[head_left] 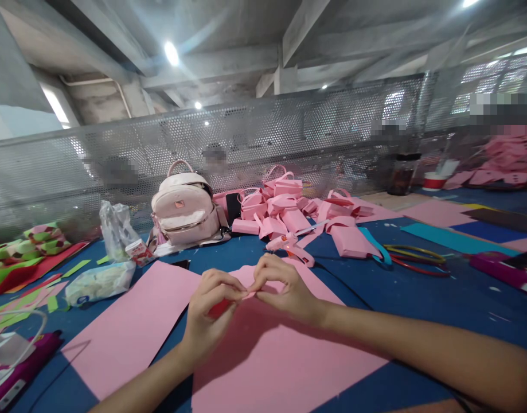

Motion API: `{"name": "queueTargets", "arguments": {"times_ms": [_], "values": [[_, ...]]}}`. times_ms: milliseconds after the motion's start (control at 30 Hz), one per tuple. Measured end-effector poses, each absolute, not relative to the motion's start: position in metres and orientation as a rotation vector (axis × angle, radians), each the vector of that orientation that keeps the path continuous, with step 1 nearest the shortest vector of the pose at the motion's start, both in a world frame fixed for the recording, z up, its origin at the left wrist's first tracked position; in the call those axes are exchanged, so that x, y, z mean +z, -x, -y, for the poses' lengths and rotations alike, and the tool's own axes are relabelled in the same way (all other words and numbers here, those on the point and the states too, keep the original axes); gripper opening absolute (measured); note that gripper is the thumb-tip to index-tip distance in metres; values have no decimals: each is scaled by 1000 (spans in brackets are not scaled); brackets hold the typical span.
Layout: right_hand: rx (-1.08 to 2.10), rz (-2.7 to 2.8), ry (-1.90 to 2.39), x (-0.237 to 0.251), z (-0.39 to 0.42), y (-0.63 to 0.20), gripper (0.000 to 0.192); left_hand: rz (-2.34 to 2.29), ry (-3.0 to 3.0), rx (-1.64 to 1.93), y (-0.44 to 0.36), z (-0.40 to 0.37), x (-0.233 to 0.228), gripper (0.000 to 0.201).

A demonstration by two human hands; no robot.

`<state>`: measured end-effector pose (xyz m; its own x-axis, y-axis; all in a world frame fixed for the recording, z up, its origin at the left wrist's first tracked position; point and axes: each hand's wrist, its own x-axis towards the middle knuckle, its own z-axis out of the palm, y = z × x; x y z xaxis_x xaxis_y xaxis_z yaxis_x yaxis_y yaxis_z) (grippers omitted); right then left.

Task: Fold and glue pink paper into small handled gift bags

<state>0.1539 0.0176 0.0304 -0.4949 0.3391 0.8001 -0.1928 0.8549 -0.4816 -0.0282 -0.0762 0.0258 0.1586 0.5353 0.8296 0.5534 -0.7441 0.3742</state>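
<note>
Over a large pink sheet [272, 355], my left hand [211, 304] and my right hand [284, 284] meet fingertip to fingertip. Both pinch a small piece of pink paper [248, 295], mostly hidden by the fingers. A redder patch of it shows inside the curl of my left hand. Just beyond my right hand lies a pink glue gun [289, 246] on its side. Another pink sheet [138, 321] lies to the left of my left hand. Behind the glue gun is a heap of folded pink paper bags [284, 206], some with loop handles.
A pale backpack [183, 206] stands before the perforated metal screen [254, 132]. Plastic packets [100, 283] and green and red strips lie left. Purple power strips [504, 269] sit at both sides. At right are coloured sheets, a dark jar [403, 175] and a red-and-white cup [435, 180].
</note>
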Motion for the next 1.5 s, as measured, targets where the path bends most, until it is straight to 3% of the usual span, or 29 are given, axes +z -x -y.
{"name": "queueTargets", "arguments": {"times_ms": [300, 1500], "values": [[633, 1994, 104, 25, -19, -155, 17, 1121, 2330, -1754, 28, 77, 27, 23], [692, 1952, 210, 31, -20, -154, 16, 1267, 2279, -1775, 32, 74, 24, 8]]}}
